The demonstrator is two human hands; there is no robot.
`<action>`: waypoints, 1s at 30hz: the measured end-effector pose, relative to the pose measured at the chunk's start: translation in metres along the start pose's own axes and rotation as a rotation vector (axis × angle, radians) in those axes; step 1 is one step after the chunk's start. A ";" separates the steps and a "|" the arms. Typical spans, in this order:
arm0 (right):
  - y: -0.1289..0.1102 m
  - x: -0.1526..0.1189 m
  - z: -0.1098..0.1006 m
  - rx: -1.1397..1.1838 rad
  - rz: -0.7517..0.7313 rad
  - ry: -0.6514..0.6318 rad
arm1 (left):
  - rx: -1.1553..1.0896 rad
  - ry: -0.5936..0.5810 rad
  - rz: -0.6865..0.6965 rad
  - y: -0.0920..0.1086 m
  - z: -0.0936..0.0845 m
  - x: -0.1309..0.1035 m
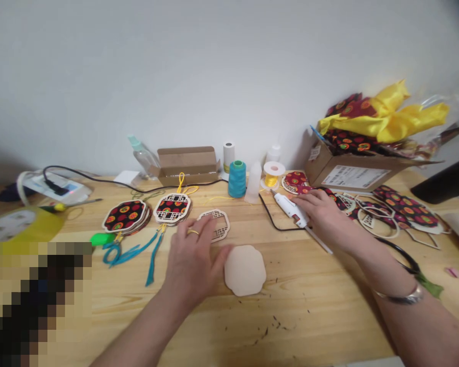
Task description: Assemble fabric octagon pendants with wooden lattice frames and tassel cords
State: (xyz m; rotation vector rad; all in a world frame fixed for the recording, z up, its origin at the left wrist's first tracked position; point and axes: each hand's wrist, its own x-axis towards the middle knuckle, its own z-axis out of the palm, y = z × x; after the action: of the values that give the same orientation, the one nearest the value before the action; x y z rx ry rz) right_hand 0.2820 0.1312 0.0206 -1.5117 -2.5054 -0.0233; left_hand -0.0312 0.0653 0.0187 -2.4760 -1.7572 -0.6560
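Observation:
My left hand (193,250) lies with its fingers stretched over a pale wooden lattice frame (222,224), partly covering it. Its thumb reaches the edge of a plain scalloped wooden plate (245,271) flat on the table. At the right, my right hand (323,211) is on a white hot glue gun (286,205), fingers closed over its body. A glue stick (319,240) sticks out of the gun's rear. Left of my left hand are a patterned fabric pendant with lattice (172,209) and a stack of fabric-covered pieces (125,216), both with blue tassels.
Behind stand a teal thread cone (237,179), a yellow cord spool (274,171), a translucent bottle (253,182) and an open cardboard box (187,160). A carton (352,176) overflows with fabric at right. Scissors (405,257) lie near my right forearm. A black cable (270,216) crosses the table.

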 end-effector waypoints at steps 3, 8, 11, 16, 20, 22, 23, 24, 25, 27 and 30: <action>-0.004 0.000 -0.005 -0.001 -0.010 -0.012 | -0.202 -0.267 0.176 0.003 0.001 -0.004; -0.014 0.000 -0.015 0.036 -0.072 0.019 | -0.262 -0.456 0.158 0.009 0.000 -0.008; -0.022 -0.001 -0.021 0.145 -0.129 -0.005 | -0.260 -0.447 0.150 0.009 0.000 -0.007; -0.032 -0.004 -0.029 0.331 -0.166 -0.144 | -0.239 -0.361 0.178 0.008 0.005 -0.008; -0.033 -0.005 -0.032 0.371 -0.160 -0.168 | -0.239 -0.327 0.223 0.009 0.006 -0.009; -0.032 -0.004 -0.034 0.350 -0.157 -0.149 | -0.247 -0.338 0.242 0.010 0.005 -0.008; -0.032 -0.004 -0.034 0.341 -0.153 -0.138 | -0.250 -0.349 0.244 0.010 0.004 -0.008; -0.032 -0.003 -0.035 0.338 -0.152 -0.127 | -0.251 -0.359 0.245 0.010 0.003 -0.008; -0.033 -0.003 -0.036 0.344 -0.153 -0.120 | -0.252 -0.368 0.244 0.010 0.003 -0.008; -0.033 -0.004 -0.036 0.373 -0.152 -0.130 | -0.250 -0.372 0.244 0.010 0.002 -0.008; -0.032 -0.006 -0.032 0.394 -0.149 -0.165 | -0.244 -0.366 0.242 0.010 0.002 -0.008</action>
State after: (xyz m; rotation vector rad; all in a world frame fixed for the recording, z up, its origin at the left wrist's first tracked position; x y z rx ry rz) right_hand 0.2619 0.1071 0.0541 -1.2093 -2.5440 0.5581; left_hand -0.0241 0.0549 0.0160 -3.0790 -1.5056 -0.4420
